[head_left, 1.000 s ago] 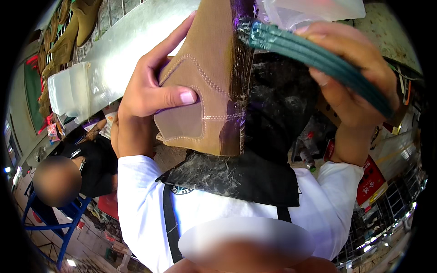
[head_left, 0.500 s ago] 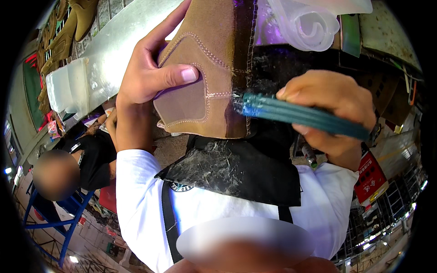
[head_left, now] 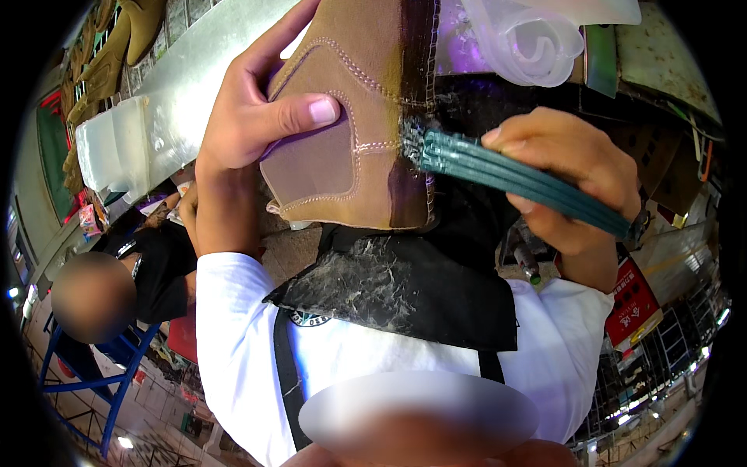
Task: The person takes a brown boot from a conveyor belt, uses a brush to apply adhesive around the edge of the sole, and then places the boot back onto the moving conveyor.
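Observation:
A brown boot upper [head_left: 373,175] with pale double stitching fills the upper middle, cut off by the top edge. Along its right edge runs a darker, wet-looking band with a line of stitches. My left hand [head_left: 264,109] is closed on the boot's left side, its thumb pressed on the smooth patch and some fingers hidden behind. Gripped in my right hand [head_left: 572,167] is a brush with a flat, ridged teal handle [head_left: 521,183]. The brush's wet, whitish bristles touch the dark band near the short cross seam.
A long translucent plastic-covered surface [head_left: 202,70] lies at the upper left, with boots [head_left: 144,31] beyond it. Rolled clear plastic [head_left: 537,54] sits at the upper right. Another person [head_left: 156,272] in black is at the left by a blue metal frame [head_left: 109,381]. A red box [head_left: 630,300] stands right.
The brush has moved slightly up along the dark band, and its bristles are now more visible. The boot has shifted up a little, with my left hand still holding it.

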{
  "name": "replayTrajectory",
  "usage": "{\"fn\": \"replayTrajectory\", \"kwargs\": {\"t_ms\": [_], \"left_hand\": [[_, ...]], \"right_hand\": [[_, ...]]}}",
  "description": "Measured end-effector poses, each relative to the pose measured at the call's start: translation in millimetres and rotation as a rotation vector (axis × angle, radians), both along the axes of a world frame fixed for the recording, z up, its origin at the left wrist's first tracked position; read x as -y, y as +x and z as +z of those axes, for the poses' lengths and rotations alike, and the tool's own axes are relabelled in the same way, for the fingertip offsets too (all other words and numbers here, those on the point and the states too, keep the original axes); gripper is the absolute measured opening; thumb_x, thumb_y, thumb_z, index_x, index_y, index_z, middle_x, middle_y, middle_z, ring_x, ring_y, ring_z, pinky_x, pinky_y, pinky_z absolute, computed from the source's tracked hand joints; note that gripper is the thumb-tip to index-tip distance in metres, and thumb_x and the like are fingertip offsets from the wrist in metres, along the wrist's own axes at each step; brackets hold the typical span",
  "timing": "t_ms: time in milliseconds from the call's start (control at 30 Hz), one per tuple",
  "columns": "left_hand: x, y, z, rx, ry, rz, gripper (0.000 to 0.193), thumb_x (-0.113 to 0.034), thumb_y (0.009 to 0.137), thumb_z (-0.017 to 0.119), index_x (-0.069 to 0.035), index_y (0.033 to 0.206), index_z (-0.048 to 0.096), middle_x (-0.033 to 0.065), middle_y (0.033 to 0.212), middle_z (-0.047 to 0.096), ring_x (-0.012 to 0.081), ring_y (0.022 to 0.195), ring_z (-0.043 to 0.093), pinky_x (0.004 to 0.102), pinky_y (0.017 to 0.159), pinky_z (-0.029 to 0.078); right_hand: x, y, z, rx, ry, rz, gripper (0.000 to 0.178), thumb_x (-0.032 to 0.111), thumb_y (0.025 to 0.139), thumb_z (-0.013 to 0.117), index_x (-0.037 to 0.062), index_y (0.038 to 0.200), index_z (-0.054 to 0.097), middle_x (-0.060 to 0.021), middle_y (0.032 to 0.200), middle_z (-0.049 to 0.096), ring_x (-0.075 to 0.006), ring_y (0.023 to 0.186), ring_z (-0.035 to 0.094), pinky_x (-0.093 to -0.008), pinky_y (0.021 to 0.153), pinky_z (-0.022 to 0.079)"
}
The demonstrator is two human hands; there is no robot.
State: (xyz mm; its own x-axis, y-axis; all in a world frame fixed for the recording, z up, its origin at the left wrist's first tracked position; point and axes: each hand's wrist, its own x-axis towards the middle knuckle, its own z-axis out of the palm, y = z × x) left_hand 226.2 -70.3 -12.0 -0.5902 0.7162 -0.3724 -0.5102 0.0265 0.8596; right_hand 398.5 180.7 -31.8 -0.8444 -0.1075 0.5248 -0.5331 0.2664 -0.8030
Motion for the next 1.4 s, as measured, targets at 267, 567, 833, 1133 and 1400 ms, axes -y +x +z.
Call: {"fn": "replayTrajectory", "kwargs": {"t_ms": [267, 567, 833, 1133, 1400], "left_hand": [[-3.1, -1.4, -0.1, -0.051, -0.06, 0.025, 0.12, -0.012, 0.063, 0.094, 0.008, 0.16, 0.026, 0.0199, 0.154, 0.049, 0.0265, 0.138, 0.053, 0.0391, 0.119, 0.036], [-6.2, -1.7, -1.0, -0.042, -0.045, 0.06, 0.118, -0.011, 0.063, 0.094, 0.006, 0.16, 0.028, 0.0178, 0.154, 0.049, 0.0255, 0.139, 0.051, 0.0385, 0.119, 0.035], [0.4, -3.1, -3.7, 0.083, 0.069, 0.059, 0.118, -0.009, 0.063, 0.094, 0.006, 0.16, 0.028, 0.0172, 0.154, 0.05, 0.0253, 0.14, 0.052, 0.0383, 0.119, 0.035], [4.7, -10.2, -13.9, -0.008, 0.063, 0.039, 0.115, -0.017, 0.067, 0.093, 0.004, 0.16, 0.029, 0.0164, 0.153, 0.051, 0.0255, 0.138, 0.053, 0.0382, 0.118, 0.036], [3.5, -12.9, -10.6, -0.044, 0.051, 0.038, 0.11, -0.018, 0.07, 0.09, 0.004, 0.16, 0.031, 0.0157, 0.152, 0.052, 0.0247, 0.137, 0.053, 0.0373, 0.117, 0.038]], "right_hand": [[16.2, 13.9, 16.7, 0.059, 0.066, -0.071, 0.032, -0.002, 0.079, 0.075, -0.0075, 0.109, 0.066, -0.0284, 0.1, 0.071, -0.027, 0.072, 0.073, -0.0323, 0.06, 0.058], [1.0, -8.2, 33.0, 0.066, 0.119, 0.092, 0.03, -0.003, 0.076, 0.074, -0.0077, 0.105, 0.067, -0.0261, 0.094, 0.072, -0.0292, 0.072, 0.074, -0.0333, 0.061, 0.059], [-12.5, -23.0, 34.6, 0.144, 0.09, 0.084, 0.024, 0.0, 0.082, 0.072, -0.0097, 0.104, 0.069, -0.0264, 0.098, 0.073, -0.0339, 0.089, 0.075, -0.0403, 0.077, 0.061], [-4.1, -7.5, 25.7, 0.054, 0.046, 0.045, 0.027, 0.005, 0.084, 0.075, -0.0086, 0.107, 0.068, -0.0264, 0.099, 0.072, -0.0347, 0.088, 0.075, -0.0405, 0.076, 0.061], [-6.5, -18.7, 46.8, 0.121, 0.132, 0.119, 0.028, 0.007, 0.082, 0.078, -0.0077, 0.105, 0.069, -0.0237, 0.099, 0.073, -0.0334, 0.088, 0.075, -0.0396, 0.077, 0.062]]}}
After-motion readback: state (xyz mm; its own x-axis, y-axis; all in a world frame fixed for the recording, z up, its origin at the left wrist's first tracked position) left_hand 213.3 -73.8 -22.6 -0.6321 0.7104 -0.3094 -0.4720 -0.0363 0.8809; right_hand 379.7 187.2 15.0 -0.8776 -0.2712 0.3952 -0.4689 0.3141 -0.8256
